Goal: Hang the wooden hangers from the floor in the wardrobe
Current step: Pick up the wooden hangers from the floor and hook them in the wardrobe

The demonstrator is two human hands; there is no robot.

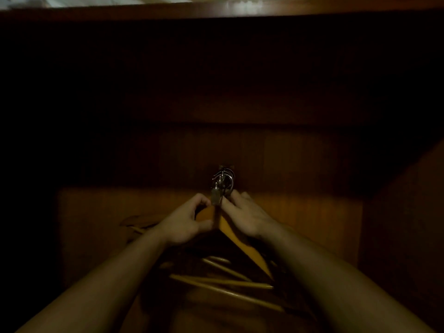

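Note:
Inside the dark wardrobe I hold a bunch of wooden hangers (236, 239) in front of me. Their metal hooks (224, 180) stick up together above my fingers. My left hand (186, 223) grips the hangers' top from the left, fingers curled round the wood. My right hand (246, 216) grips the same top from the right, close under the hooks. The hangers' lower bars (223, 282) fan out below, between my forearms. No rail is visible in the gloom.
The wardrobe's wooden back panel (300, 212) is dimly lit behind my hands. A side wall (408, 224) stands at the right. The wardrobe's top edge (240, 8) runs across the frame's top. The left side is too dark to read.

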